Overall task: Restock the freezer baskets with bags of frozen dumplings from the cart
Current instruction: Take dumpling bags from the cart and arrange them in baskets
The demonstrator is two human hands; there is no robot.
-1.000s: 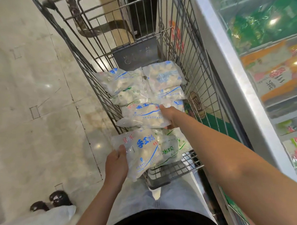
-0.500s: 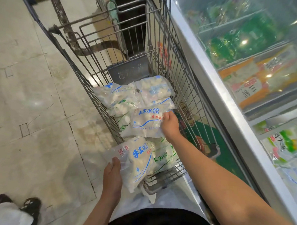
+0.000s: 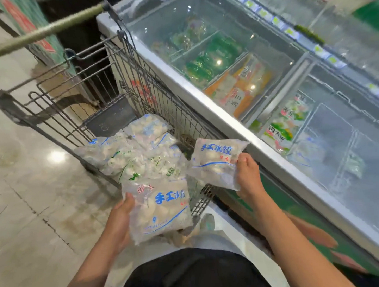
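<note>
My left hand [image 3: 120,221] grips the left edge of a clear dumpling bag with blue lettering [image 3: 163,210], held over the near end of the wire cart [image 3: 152,97]. My right hand [image 3: 247,175] grips the right edge of a second dumpling bag [image 3: 215,161], lifted beside the cart's right wall near the freezer rim [image 3: 204,100]. Several more dumpling bags [image 3: 135,153] lie piled in the cart. The chest freezer's wire baskets [image 3: 338,121] show through the glass lid on the right.
Green and orange frozen packs [image 3: 236,83] fill the far freezer compartments under the glass. A padded cart handle [image 3: 45,30] crosses the top left. Glossy tiled floor [image 3: 36,202] spreads to the left of the cart.
My right hand has lifted its bag off the pile and carried it right, toward the freezer rim. My left hand has raised its bag. The view has swung toward the freezer.
</note>
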